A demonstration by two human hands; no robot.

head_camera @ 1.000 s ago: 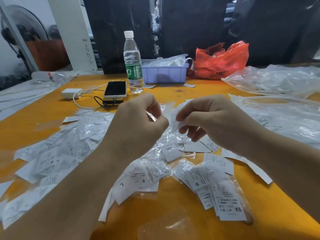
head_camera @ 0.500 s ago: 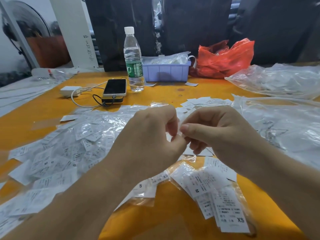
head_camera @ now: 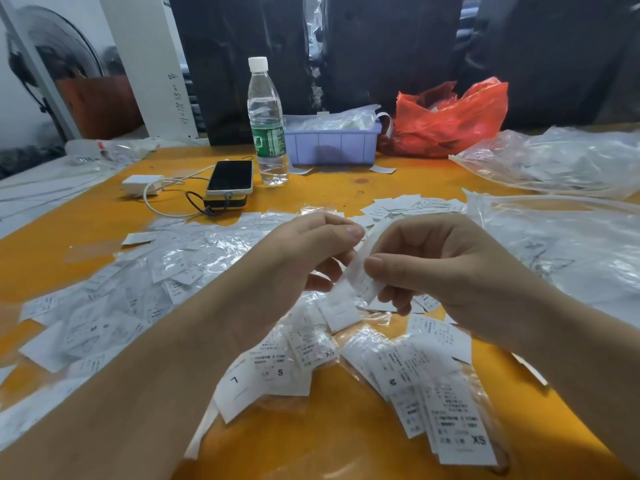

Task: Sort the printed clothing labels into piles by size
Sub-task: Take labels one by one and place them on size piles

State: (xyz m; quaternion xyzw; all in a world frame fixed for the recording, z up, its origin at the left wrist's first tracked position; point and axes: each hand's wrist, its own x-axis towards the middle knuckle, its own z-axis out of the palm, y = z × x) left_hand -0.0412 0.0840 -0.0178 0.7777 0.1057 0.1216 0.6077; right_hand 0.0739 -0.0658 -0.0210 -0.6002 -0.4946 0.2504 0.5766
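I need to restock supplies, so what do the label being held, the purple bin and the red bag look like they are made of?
Label: seemingly thin matte white paper or satin tape; it bends between the fingers. Purple bin: likely rigid moulded plastic with a dull sheen and ribbed walls. Red bag: thin glossy plastic film, crinkled and translucent.

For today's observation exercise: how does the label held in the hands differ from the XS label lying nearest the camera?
The held label is pinched in the air between the left hand and the right hand; the XS label lies flat on the orange table. The held label's print is blurred and unreadable; the XS label's size mark reads clearly. Both are white printed strips.
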